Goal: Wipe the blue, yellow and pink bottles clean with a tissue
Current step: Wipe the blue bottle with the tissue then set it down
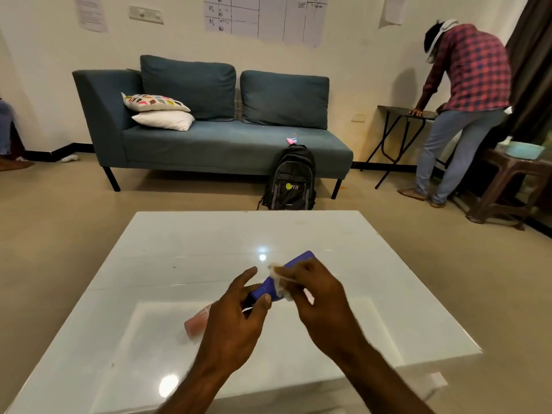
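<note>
Above the white glossy table (179, 249) I hold the blue bottle (268, 286) tilted, its far end pointing up and right. My left hand (236, 318) grips the bottle's near end between thumb and fingers. My right hand (313, 297) pinches a crumpled white tissue (279, 280) against the bottle's middle. A pink bottle (195, 322) lies on its side on the table, partly hidden behind my left hand. No yellow bottle shows.
A blue sofa (209, 138) with cushions stands beyond the table, a black backpack (291, 180) leaning on it. At the right a person (460, 109) bends over a folding table (397, 112). A brown stool (507, 186) carries a teal basin.
</note>
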